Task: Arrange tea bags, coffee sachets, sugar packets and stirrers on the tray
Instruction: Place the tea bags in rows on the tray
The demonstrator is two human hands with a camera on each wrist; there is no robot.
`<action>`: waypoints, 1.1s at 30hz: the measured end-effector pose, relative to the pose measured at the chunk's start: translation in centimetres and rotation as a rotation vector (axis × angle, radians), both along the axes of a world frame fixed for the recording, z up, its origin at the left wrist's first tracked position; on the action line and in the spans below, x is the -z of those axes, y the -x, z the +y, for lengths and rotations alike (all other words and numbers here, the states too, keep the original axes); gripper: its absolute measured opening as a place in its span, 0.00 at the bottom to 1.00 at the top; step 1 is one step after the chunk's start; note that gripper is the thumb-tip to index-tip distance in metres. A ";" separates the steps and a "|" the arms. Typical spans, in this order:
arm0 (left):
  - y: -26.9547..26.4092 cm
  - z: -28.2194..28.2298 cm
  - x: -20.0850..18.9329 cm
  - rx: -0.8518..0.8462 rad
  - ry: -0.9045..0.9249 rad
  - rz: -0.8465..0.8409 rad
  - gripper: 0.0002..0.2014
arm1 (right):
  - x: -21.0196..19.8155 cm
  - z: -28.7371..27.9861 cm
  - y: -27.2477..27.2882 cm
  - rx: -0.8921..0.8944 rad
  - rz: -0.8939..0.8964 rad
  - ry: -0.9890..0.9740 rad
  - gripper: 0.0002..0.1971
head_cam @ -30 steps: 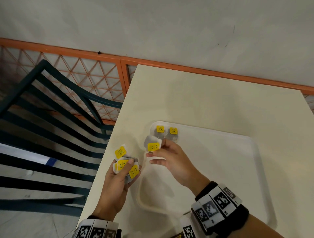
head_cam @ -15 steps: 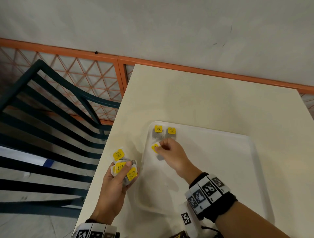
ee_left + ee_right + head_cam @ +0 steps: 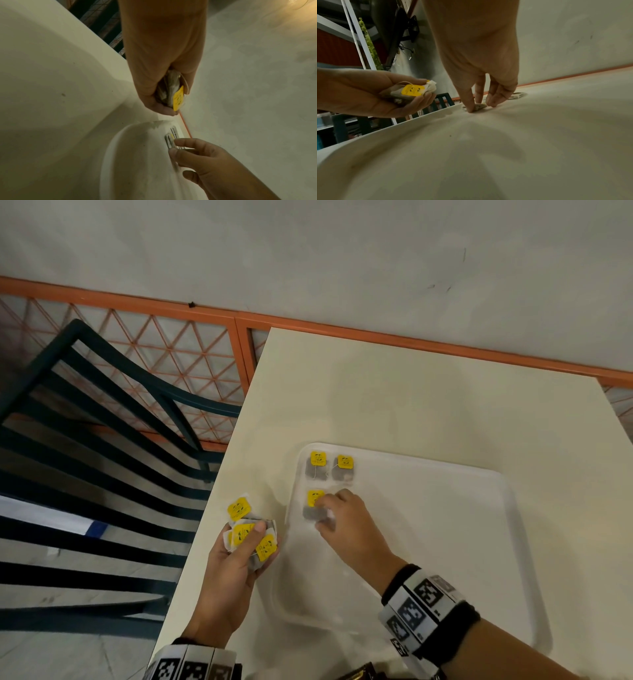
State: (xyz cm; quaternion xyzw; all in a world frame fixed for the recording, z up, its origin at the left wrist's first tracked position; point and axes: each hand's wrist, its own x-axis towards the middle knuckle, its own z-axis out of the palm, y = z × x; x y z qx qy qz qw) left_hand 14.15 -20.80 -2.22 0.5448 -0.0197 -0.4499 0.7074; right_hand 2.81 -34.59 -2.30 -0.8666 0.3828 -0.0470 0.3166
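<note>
You see a cream table against a grey wall, a dark slatted chair and an orange lattice rail.

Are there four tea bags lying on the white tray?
No, only three tea bags lie on the tray: two side by side at its far left corner and a third tea bag under the right hand.

A cream counter stands against the wall. A white tray lies flat on it near its left edge. A dark packet shows at its near edge.
</note>
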 end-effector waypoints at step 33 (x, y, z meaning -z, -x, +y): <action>2.2 -1.2 -1.9 0.314 -0.154 -0.057 0.10 | -1.6 0.4 -0.2 0.292 -0.439 -0.667 0.02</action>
